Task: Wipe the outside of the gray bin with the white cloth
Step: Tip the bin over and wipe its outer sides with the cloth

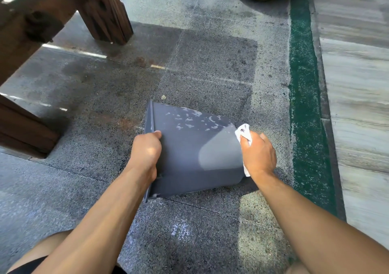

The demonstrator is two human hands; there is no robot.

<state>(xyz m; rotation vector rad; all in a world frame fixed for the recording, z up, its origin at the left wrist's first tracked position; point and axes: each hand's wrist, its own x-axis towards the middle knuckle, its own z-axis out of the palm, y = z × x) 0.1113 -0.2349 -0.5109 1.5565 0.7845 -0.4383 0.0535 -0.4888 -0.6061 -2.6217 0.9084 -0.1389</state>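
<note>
Head view, item one?
— Bin (pixel 189 151), lying on its side on the floor (pixel 210 63); left hand (pixel 146 147) is gripping its rim, bracing it.
— Handling?
— Likely light, stiff plastic, sliding easily unless held at the rim.
— Item two?
— Cloth (pixel 244 133), soft; right hand (pixel 259 153) is clutching it against the bin's base.

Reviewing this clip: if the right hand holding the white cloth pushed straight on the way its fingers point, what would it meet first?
The right hand grips the crumpled white cloth at the base end of the tipped gray plastic bin. Its fingers point up and left, so they would probably meet the bin's base straight away; how much gap remains is unclear.
</note>
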